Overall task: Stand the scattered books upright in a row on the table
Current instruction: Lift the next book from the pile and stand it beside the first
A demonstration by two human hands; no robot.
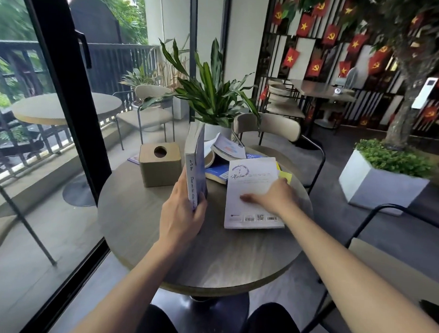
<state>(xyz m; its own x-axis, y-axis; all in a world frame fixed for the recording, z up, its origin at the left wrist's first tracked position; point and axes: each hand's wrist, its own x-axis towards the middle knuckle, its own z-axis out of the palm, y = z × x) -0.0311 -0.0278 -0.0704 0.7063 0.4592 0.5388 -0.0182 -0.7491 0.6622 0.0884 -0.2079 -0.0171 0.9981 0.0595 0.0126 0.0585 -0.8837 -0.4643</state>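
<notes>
Left hand [184, 215] clamps first book [195, 165] upright; right hand [274, 195] flat on white book [252, 192] — step: starting the row.

Left fingers wrap the upright book's near edge, its spine facing the camera, foot on the round table [210, 260] just right of the tissue box [160, 164]. Right palm lies open on the white book's cover, nothing gripped yet. That book lies flat, overlapping a blue book [217, 171]; an open book [226, 149] sits behind. Next, likely: pinch the white book's edge, tip it up, butt it against the held one — don't release left or it probably topples.
</notes>
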